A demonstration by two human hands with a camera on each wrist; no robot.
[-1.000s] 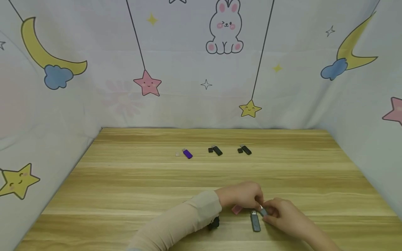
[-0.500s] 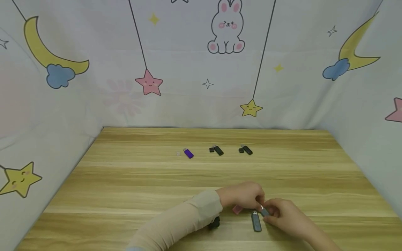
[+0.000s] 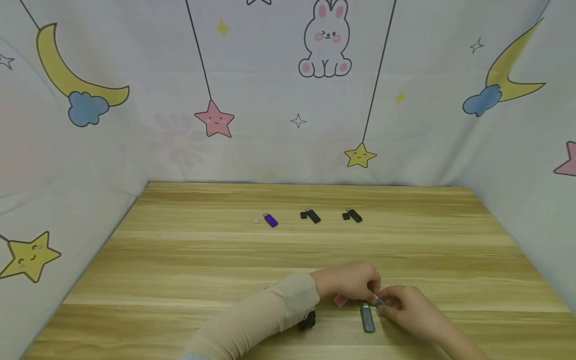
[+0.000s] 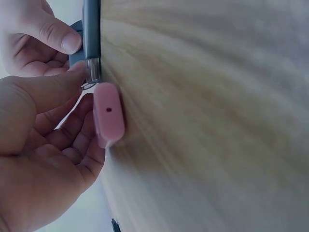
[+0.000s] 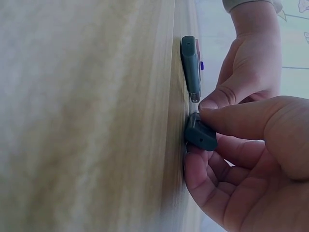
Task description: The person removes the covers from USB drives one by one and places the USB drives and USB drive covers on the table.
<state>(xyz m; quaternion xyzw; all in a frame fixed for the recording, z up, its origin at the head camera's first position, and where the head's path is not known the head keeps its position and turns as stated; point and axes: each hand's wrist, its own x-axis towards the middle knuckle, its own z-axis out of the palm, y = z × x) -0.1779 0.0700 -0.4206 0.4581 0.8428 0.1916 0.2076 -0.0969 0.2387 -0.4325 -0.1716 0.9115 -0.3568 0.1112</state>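
Two bare hands are meeting over the near right part of a wood-grain desk [image 3: 180, 260], both working on one small grey-blue USB flash drive [image 3: 380, 302]. The right hand [image 3: 410, 307] is pinching its body between thumb and curled fingers, the grip closed snugly. The left hand [image 3: 353, 280] is reaching across, its grip also closed, pinching the drive's far end; whether its fingertips are holding the connector or a cap there is hidden. The drive is sitting low, though whether it is touching the desk is unclear. Handling it well probably means keeping both pinches in line with the drive, pressing or pulling straight along its length, since twisting or tilting could strain so small an end. Gripping the body's sides firmly should help prevent slipping. Just beside, a second grey-blue drive [image 3: 367, 318] is lying with its metal connector bare, and a pink drive [image 3: 340, 300] is lying beside the left hand, so elbow and finger movements are best kept small to avoid nudging either.
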